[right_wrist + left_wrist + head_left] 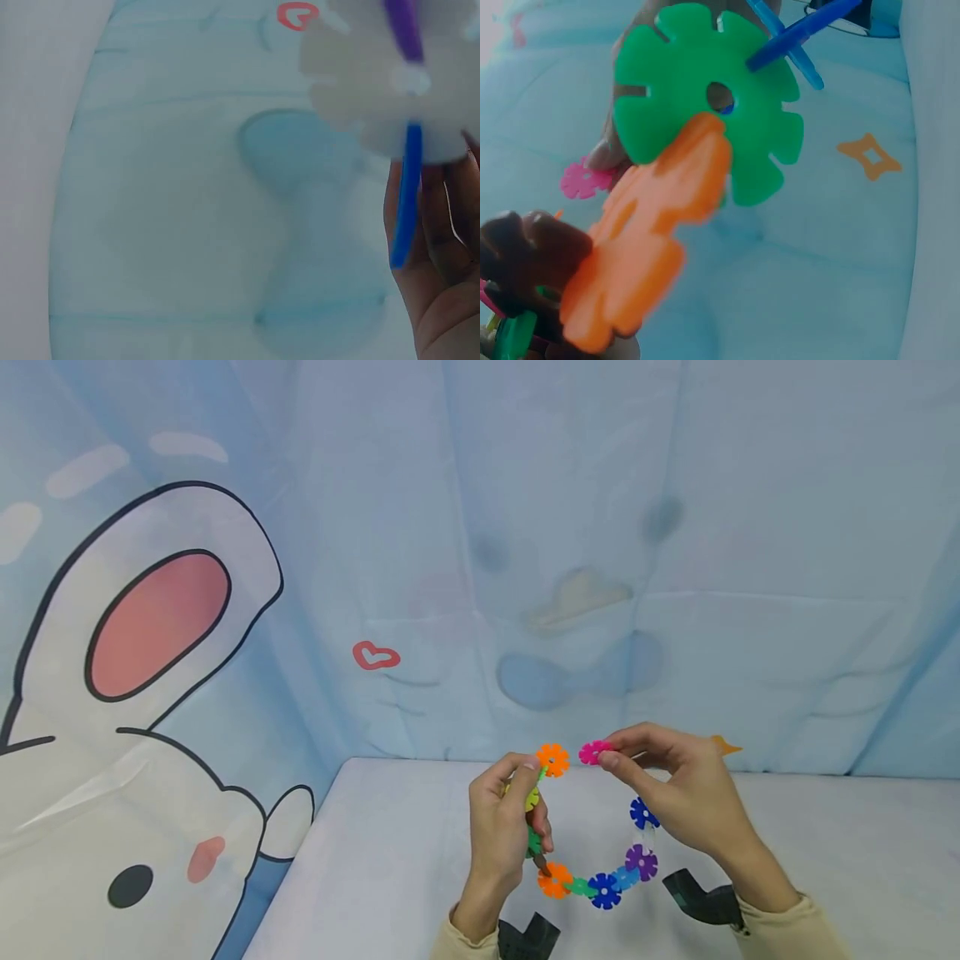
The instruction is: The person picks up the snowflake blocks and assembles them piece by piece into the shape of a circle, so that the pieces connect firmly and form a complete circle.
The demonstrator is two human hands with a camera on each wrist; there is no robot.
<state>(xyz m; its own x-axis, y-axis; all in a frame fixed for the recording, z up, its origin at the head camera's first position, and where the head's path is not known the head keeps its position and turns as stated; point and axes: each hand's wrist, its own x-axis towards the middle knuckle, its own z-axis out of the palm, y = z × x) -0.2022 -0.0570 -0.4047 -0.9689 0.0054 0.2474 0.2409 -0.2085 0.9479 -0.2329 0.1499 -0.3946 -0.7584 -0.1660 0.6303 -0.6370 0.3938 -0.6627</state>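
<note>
Blue cartoon curtain (675, 568) behind a white table (390, 860). We held the snowflake-disc chain (604, 888) curved above it: left hand (501, 835) gripped the orange end (552, 760), right hand (678, 789) pinched the pink end (594, 752), the ends near enough to join.

A child's play corner or a dressed recording booth is suggested — which of the two cannot be told. A pale blue cartoon backdrop (525, 527) is hung behind a white tabletop (390, 852), and a big rabbit drawing (127, 710), a small red heart (375, 655) and an orange star (724, 746) are printed on it. Bright plastic snowflake toy discs (600, 877) are seen — playthings, not tools.
</note>
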